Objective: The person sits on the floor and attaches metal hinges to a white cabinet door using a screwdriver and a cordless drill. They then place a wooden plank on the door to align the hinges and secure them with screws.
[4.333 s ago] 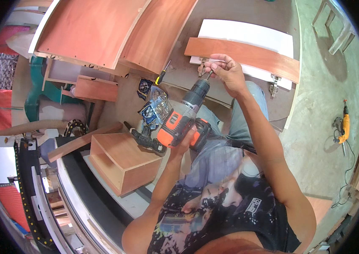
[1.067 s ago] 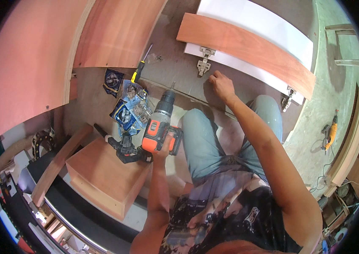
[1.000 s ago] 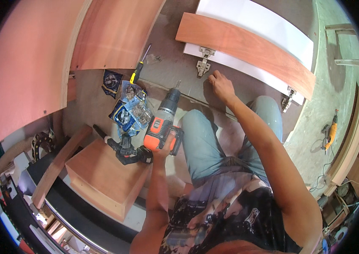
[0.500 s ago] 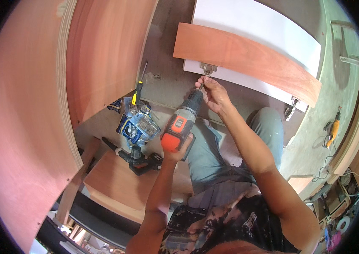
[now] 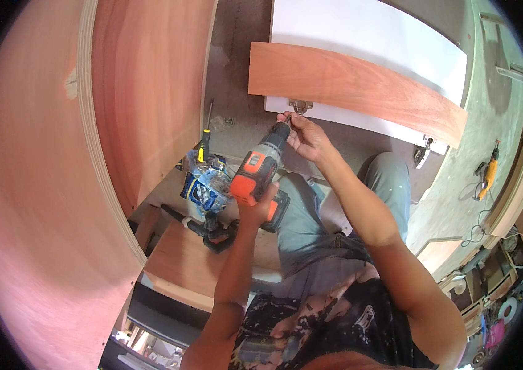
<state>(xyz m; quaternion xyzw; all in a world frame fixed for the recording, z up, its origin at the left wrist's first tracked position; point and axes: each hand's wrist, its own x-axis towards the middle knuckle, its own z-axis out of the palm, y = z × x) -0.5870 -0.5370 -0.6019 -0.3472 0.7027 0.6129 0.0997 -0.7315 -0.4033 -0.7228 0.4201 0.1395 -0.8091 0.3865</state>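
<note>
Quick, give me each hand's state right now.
Left hand: closed around the orange cordless drill.
Right hand: fingers pinched at the drill's tip by the metal hinge.

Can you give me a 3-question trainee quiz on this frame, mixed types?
1. True or false: the left hand holds the orange cordless drill.
2. Where is the right hand? A) on the yellow-handled screwdriver B) at the drill's tip beside the metal hinge C) on the wooden box
3. Fill in: the hinge sits on the edge of the ___ panel.

Key: 1 true; 2 B; 3 white
</note>
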